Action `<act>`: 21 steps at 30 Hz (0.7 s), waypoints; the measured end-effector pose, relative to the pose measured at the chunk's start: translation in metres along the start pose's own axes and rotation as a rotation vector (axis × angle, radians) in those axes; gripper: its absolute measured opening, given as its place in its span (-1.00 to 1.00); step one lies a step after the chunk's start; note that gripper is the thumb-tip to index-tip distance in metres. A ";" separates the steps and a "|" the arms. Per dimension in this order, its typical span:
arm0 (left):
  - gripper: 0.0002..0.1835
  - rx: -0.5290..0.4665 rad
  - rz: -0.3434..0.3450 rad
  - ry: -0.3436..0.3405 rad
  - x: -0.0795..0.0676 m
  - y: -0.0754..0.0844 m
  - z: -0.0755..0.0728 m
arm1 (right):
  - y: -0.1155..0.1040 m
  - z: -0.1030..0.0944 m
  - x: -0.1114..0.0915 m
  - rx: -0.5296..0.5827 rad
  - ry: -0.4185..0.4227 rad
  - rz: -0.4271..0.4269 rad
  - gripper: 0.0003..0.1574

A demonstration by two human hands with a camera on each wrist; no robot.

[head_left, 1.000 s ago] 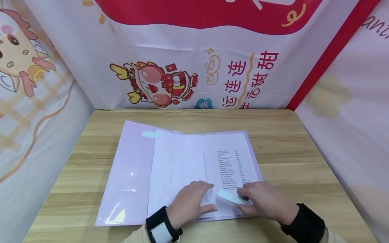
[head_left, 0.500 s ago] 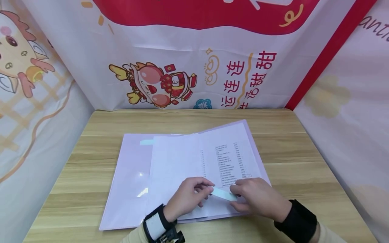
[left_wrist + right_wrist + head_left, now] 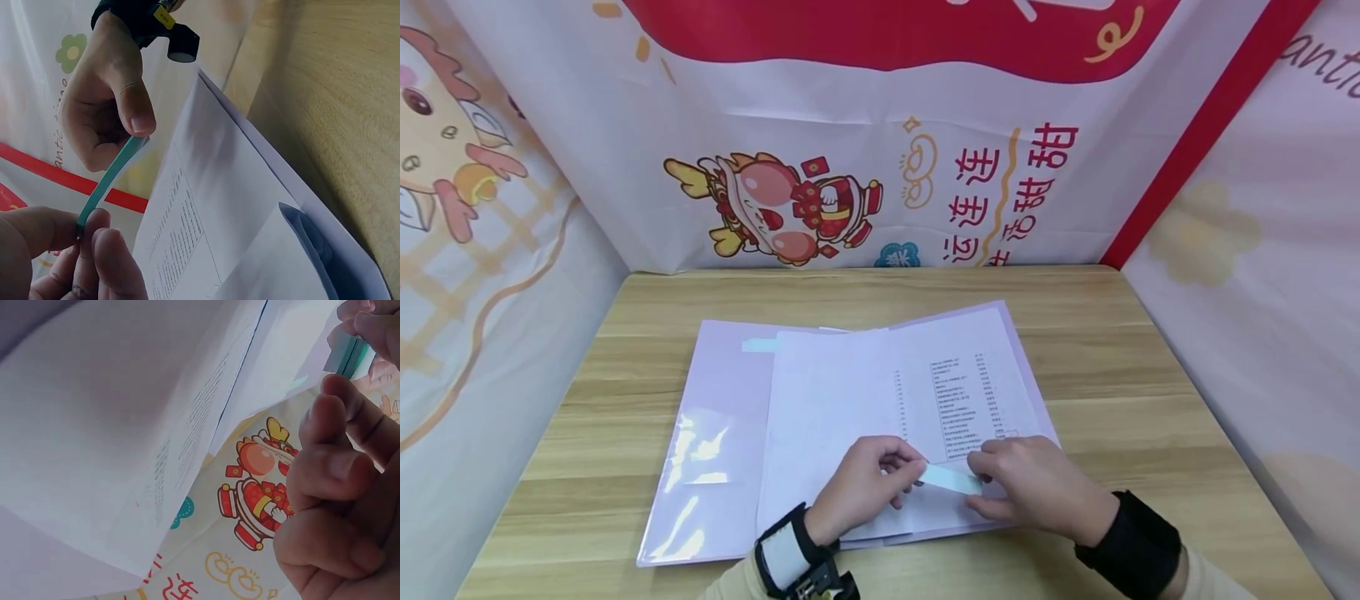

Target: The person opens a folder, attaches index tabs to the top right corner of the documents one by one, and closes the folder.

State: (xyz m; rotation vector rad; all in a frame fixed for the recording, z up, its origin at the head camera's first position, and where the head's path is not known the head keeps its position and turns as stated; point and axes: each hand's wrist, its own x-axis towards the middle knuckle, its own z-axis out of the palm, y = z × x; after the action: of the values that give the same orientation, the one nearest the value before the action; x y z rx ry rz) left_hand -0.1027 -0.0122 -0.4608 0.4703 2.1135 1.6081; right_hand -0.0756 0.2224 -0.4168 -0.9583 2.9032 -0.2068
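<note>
A pale teal strip (image 3: pixel 951 479), which looks like a sticky tab or a small pad of them, is held between both hands above the right page (image 3: pixel 917 417). My left hand (image 3: pixel 867 487) pinches its left end between thumb and fingers. At the other end, the thumb and curled fingers of my right hand (image 3: pixel 1037 483) grip it. In the left wrist view the teal strip (image 3: pixel 112 178) is seen edge-on, spanning the two hands. Underneath lies an open lilac folder (image 3: pixel 722 400) with white printed pages.
Another teal tab (image 3: pixel 758 344) sticks out at the upper left edge of the pages. The folder lies on a wooden table (image 3: pixel 1112 392). Printed fabric walls (image 3: pixel 820 92) stand at the back and both sides. A folded page corner (image 3: pixel 306 231) curls up near the left hand.
My left hand, open beside the strip a second ago, now pinches its left end. Both hands and the strip have shifted slightly left. The folder's upper edge has tilted, its right corner now higher.
</note>
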 end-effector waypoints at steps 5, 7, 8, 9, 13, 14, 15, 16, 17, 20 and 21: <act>-0.88 -0.011 -0.007 0.021 0.000 0.001 0.000 | 0.001 -0.002 -0.002 -0.025 0.019 0.052 -0.59; -0.89 -0.012 -0.013 0.030 0.001 0.001 0.000 | 0.001 -0.003 -0.002 -0.029 0.041 0.075 -0.57; -0.90 -0.012 -0.015 0.035 0.001 0.002 -0.001 | 0.001 -0.003 -0.002 -0.030 0.056 0.083 -0.56; -0.90 -0.013 -0.014 0.038 0.001 0.002 -0.001 | 0.002 -0.003 -0.002 -0.031 0.070 0.091 -0.54; -0.89 -0.022 -0.005 0.048 0.001 0.003 -0.001 | 0.001 -0.002 -0.002 -0.036 0.114 0.104 -0.48; -0.89 -0.025 -0.004 0.050 0.001 0.003 -0.001 | 0.001 -0.002 -0.002 -0.037 0.119 0.103 -0.45; -0.89 -0.028 -0.003 0.053 0.001 0.003 -0.001 | 0.000 -0.002 -0.002 -0.038 0.124 0.101 -0.43; -0.89 -0.031 -0.003 0.056 0.001 0.003 -0.001 | 0.000 -0.002 -0.002 -0.042 0.132 0.097 -0.42; -0.88 -0.035 -0.004 0.058 0.001 0.003 -0.001 | -0.001 -0.001 -0.002 -0.045 0.142 0.091 -0.42; -0.88 -0.039 -0.005 0.060 0.002 0.003 -0.001 | -0.002 -0.001 -0.002 -0.047 0.173 0.071 -0.47; -0.89 -0.038 -0.006 0.059 0.002 0.003 -0.001 | -0.002 -0.001 -0.002 -0.044 0.184 0.065 -0.49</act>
State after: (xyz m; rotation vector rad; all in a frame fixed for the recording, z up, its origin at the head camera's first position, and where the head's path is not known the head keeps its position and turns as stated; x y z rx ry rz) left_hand -0.1047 -0.0115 -0.4580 0.4079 2.1208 1.6753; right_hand -0.0729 0.2215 -0.4156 -0.8940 3.1132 -0.2391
